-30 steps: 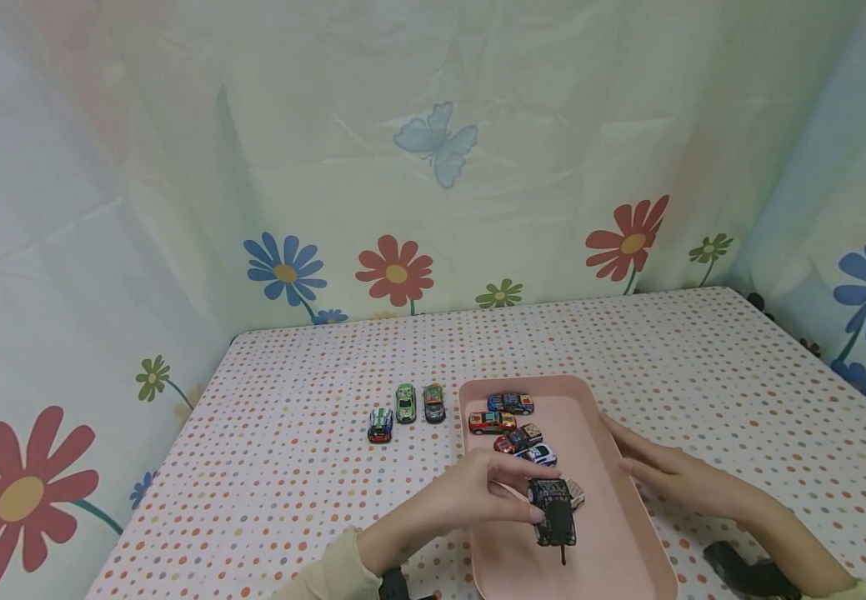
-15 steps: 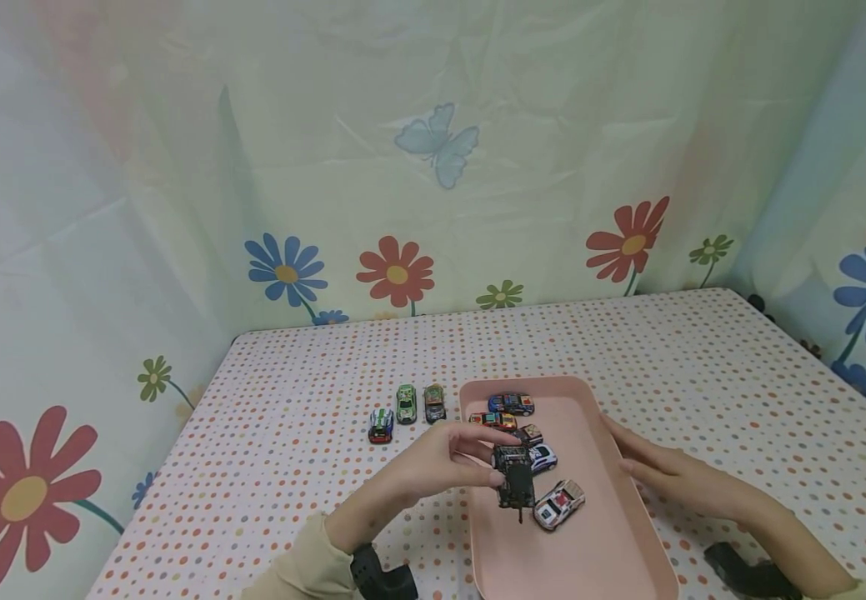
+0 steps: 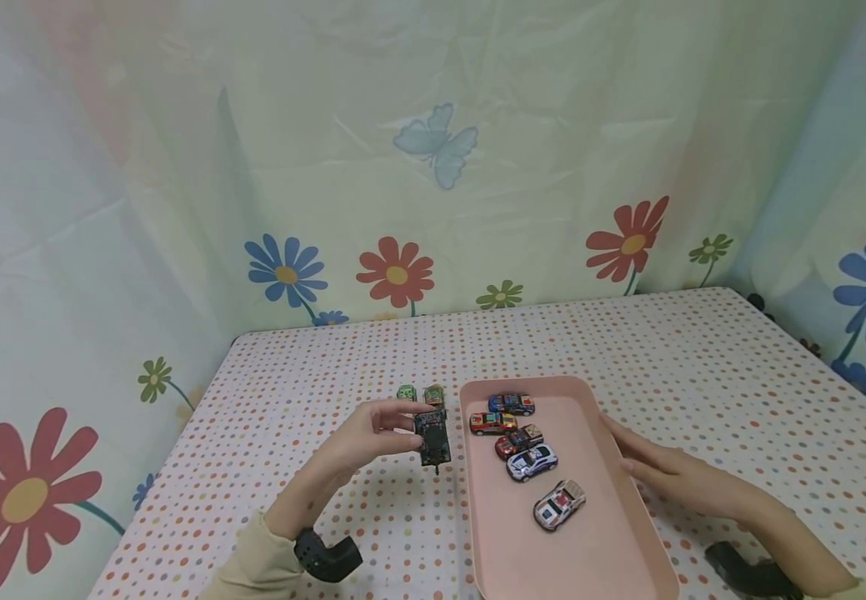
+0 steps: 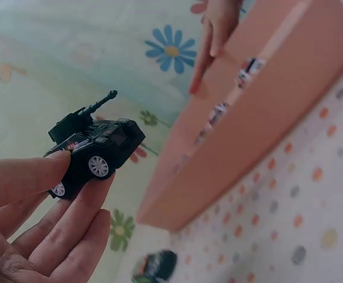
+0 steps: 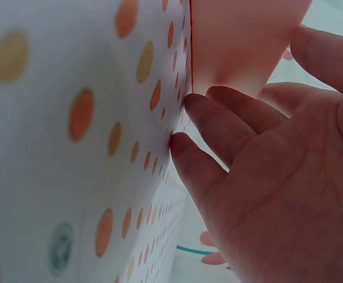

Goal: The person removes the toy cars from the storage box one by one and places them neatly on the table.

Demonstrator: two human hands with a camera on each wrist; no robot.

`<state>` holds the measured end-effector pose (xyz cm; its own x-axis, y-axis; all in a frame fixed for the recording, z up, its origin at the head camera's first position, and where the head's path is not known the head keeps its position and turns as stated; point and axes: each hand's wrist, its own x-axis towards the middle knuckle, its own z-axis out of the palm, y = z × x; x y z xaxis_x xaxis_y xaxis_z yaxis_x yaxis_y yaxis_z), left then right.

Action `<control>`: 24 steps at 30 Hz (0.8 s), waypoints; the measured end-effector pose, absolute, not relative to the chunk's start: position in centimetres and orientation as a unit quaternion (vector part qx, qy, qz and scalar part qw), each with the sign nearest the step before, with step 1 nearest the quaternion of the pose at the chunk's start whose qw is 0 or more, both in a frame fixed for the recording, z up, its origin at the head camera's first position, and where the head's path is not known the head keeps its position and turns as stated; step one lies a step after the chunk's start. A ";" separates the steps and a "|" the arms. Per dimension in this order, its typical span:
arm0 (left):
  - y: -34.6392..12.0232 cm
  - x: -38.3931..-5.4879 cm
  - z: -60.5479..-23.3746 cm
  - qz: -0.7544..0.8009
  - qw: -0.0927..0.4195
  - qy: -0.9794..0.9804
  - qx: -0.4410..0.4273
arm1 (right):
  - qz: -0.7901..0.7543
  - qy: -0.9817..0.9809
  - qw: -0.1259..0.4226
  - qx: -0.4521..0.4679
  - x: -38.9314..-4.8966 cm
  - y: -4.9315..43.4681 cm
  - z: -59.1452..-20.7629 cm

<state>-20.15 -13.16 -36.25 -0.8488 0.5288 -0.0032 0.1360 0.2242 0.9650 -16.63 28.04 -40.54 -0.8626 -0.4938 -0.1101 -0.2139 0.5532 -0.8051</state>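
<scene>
From the lower left of the frame, past the big red flower on the curtain, up comes your left hand, and it has a catch: you pinch the black toy car between thumb and fingers, held near the centre, just left of the tray. The left wrist view shows its white-spoked wheels and gun barrel, your other fingers loosely curled below. Just above it, a green car and a brownish car peek out on the spotted table. Move right and there's your pink tray, lower right of centre, with blue, red-and-yellow, dark red and white-and-blue cars bunched at its upper left, a whitish one lower, apart. And on the far side, your right hand grips nothing, fingers extended against the tray's right edge.
</scene>
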 end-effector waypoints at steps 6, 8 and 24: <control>-13.7 -20.9 -38.4 0.592 0.183 0.759 0.198 | -0.413 0.872 0.162 -0.207 -16.6 28.1 -40.5; -13.6 -21.2 -39.0 0.588 0.186 0.762 0.195 | -0.407 0.875 0.162 -0.207 -16.6 28.1 -40.4; -12.1 -22.8 -41.3 0.552 0.199 0.790 0.179 | -0.419 0.868 0.160 -0.215 -16.7 28.2 -40.4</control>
<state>-22.83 -12.12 -41.31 -0.8574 0.5012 -0.1169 0.0631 0.3278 0.9426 -16.74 28.18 -40.41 -0.8559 -0.5078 -0.0979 -0.2393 0.5569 -0.7954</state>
